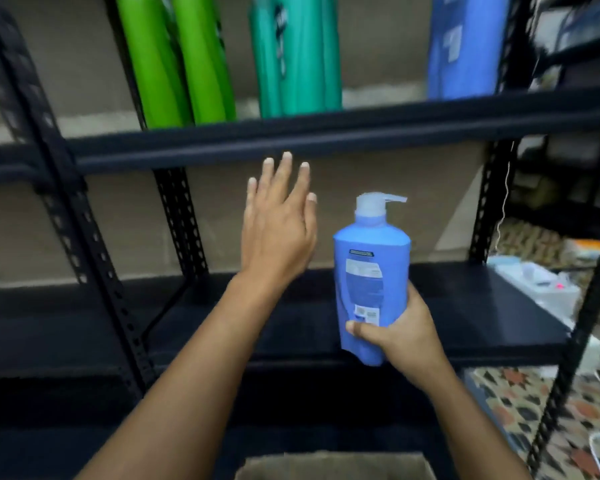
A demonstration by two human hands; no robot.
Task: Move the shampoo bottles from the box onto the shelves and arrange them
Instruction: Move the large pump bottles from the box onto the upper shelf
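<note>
- black shelves (291, 140) fill the frame; green bottles (174, 60), teal bottles (298, 57) and a blue one (465, 46) stand along the top
- left hand (278, 230), centre, fingers spread, empty
- right hand (395, 327) grips the blue pump bottle (371, 271) upright, right of centre
- box (333, 467), bottom edge

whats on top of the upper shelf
On the upper shelf stand green bottles, teal bottles and a blue bottle. Their tops are cut off, and anything behind them is hidden.
</note>
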